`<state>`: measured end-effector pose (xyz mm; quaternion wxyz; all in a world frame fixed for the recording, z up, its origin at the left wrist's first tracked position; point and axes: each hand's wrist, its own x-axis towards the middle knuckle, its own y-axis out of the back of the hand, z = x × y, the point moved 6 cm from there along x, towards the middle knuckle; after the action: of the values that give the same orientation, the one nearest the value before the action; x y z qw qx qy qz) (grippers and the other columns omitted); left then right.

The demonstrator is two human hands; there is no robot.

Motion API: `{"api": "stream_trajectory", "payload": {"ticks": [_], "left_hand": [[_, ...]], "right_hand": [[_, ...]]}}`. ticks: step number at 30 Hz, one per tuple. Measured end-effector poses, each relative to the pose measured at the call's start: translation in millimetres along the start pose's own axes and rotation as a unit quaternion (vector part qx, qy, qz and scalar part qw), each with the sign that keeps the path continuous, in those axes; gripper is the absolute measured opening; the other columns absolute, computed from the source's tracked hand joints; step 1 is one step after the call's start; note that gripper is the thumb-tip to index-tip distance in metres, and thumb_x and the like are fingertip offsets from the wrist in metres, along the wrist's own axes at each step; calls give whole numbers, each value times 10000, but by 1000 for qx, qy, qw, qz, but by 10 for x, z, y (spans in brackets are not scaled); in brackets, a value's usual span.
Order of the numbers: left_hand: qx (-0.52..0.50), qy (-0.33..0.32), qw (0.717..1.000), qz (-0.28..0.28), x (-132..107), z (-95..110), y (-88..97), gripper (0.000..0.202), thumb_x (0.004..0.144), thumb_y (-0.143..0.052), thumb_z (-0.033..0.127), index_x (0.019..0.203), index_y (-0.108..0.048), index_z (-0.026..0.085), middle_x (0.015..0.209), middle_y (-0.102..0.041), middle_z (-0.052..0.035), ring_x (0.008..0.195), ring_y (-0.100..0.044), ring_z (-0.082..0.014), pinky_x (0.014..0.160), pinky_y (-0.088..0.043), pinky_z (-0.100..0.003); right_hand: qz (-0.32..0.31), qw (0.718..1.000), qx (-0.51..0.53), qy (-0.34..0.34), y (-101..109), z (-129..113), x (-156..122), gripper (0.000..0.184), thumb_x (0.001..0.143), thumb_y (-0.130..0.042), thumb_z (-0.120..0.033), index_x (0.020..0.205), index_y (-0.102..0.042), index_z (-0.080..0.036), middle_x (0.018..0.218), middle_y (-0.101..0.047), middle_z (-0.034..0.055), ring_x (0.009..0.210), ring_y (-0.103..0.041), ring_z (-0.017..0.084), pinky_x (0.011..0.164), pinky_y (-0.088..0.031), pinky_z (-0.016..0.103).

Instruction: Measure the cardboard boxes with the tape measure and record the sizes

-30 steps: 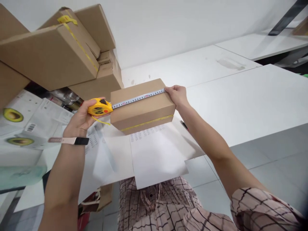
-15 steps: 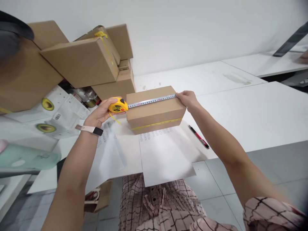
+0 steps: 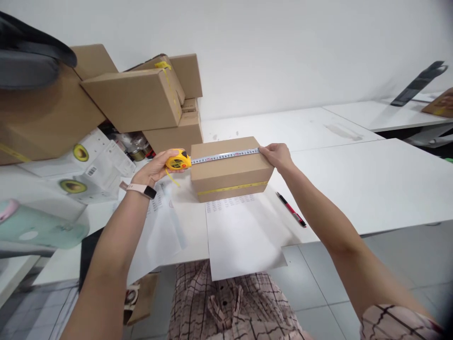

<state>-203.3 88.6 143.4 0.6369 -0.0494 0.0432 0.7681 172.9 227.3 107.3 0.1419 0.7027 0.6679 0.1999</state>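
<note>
My left hand (image 3: 153,169) is closed around the yellow case of a tape measure (image 3: 179,160), just off the left end of a cardboard box (image 3: 230,171). The silver blade runs along the top of the box, its numbers upside down from where I look. At the right end, my right hand (image 3: 278,157) pinches the blade's tip against the box's edge. Yellow tape crosses the box's near side. A small yellow strap dangles from the case. Under and in front of the box lie printed sheets (image 3: 244,241).
A red and black pen (image 3: 291,209) lies right of the sheets. Cardboard boxes (image 3: 130,99) are stacked at the back left, beside white cartons with avocado pictures (image 3: 90,163). A mint-green bottle (image 3: 42,224) is at far left. Part of another person's hand (image 3: 448,100) shows at far right.
The view has tilted slightly upward, so everything sits a little lower in the picture. Both hands keep their hold, with the blade still stretched over the box.
</note>
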Motion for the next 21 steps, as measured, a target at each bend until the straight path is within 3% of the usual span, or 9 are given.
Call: {"api": "stream_trajectory", "payload": {"ticks": [4, 6, 8, 9, 11, 13, 14, 17, 21], "left_hand": [[12, -43, 999, 15, -208, 224, -101, 455, 717, -801, 307, 1110, -712, 95, 994, -758, -135, 886, -727, -247, 642, -647, -318], [23, -78, 997, 15, -468, 372, -218, 492, 727, -814, 335, 1153, -703, 114, 997, -758, -117, 884, -726, -240, 682, -641, -321], [43, -88, 995, -2, -806, 393, -414, 598, 747, -827, 355, 1280, -660, 141, 1021, -760, -115, 859, -731, -234, 720, -623, -319], [51, -85, 995, -14, -985, 335, -543, 643, 760, -827, 356, 1339, -629, 157, 1035, -759, -118, 856, -730, -230, 739, -615, -320], [31, -28, 993, -106, -1325, 40, -932, 673, 771, -833, 381, 1376, -605, 195, 1069, -746, -115, 843, -720, -220, 745, -606, -326], [-46, 50, 976, -208, -1612, -355, -1395, 649, 768, -841, 372, 1359, -611, 233, 1097, -712, -99, 862, -709, -221, 751, -599, -342], [-102, 84, 964, -229, -1703, -535, -1605, 607, 750, -854, 381, 1296, -639, 224, 1121, -690, -96, 878, -702, -215, 772, -589, -341], [-232, 110, 946, -200, -1714, -831, -2054, 646, 659, -910, 420, 1205, -642, 205, 1069, -651, -67, 845, -673, -190, 776, -558, -332], [-266, 76, 949, -148, -1429, -698, -2233, 526, 698, -871, 480, 1076, -659, 182, 1026, -648, -64, 824, -667, -191, 795, -548, -357]], "right_hand": [[-2, 1000, 2, 5, -1, -58, 1, 164, 810, -695, -325, 728, -651, -190, 784, -677, 46, 741, -593, 183, 717, -455, 332], [-15, 997, 66, 20, 37, -153, -6, 155, 824, -677, -296, 725, -625, -190, 760, -643, 25, 703, -551, 155, 699, -437, 316], [-19, 990, 128, 63, 109, -314, -1, 153, 837, -670, -300, 744, -607, -196, 732, -607, 5, 692, -515, 142, 701, -431, 306], [-22, 985, 146, 93, 139, -413, 5, 152, 845, -666, -313, 762, -606, -200, 739, -604, 2, 709, -515, 143, 719, -437, 306], [-57, 975, 154, 153, 118, -626, 22, 160, 868, -648, -351, 809, -618, -206, 807, -639, 13, 782, -549, 157, 785, -457, 321], [-142, 961, 117, 207, -62, -832, 30, 191, 897, -617, -395, 849, -635, -210, 927, -683, 39, 890, -590, 186, 873, -473, 359], [-191, 950, 82, 233, -195, -925, 27, 208, 910, -597, -410, 869, -646, -212, 997, -693, 54, 947, -601, 204, 919, -475, 387], [-285, 914, -57, 284, -601, -1126, 49, 229, 938, -545, -405, 948, -671, -213, 1172, -668, 100, 1109, -591, 267, 1041, -445, 492], [-258, 922, -178, 226, -807, -1200, 160, 250, 942, -519, -406, 1046, -643, -216, 1295, -593, 150, 1173, -554, 322, 1044, -438, 561]]}}
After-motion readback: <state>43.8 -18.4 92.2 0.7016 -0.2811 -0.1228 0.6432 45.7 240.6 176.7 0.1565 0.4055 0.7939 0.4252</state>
